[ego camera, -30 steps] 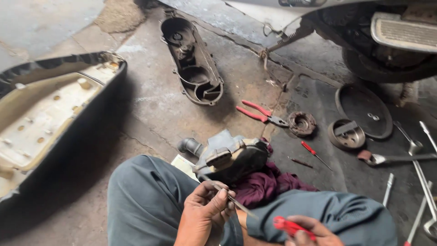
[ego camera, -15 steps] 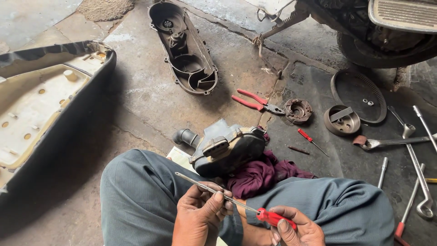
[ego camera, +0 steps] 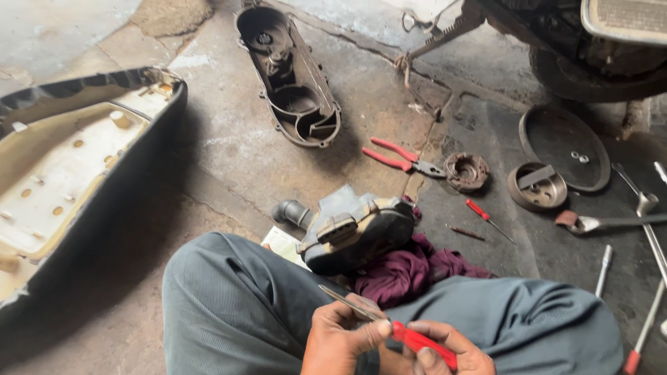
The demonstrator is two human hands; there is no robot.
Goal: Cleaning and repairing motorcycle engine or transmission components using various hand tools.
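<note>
The red-handled screwdriver (ego camera: 406, 333) lies slantwise above the lap, tip pointing far-left, handle near-right. The right hand (ego camera: 445, 351) grips its handle; the left hand (ego camera: 340, 340) pinches the shaft. Beyond lies an oil-stained concrete floor (ego camera: 229, 153) strewn with parts.

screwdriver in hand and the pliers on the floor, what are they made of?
Screwdriver: red glossy handle, likely plastic; thin grey shaft, bare metal by its dull sheen. Pliers: dark metal jaws, grips in red, probably a plastic or rubber sleeve; which one is unclear from here.
</note>
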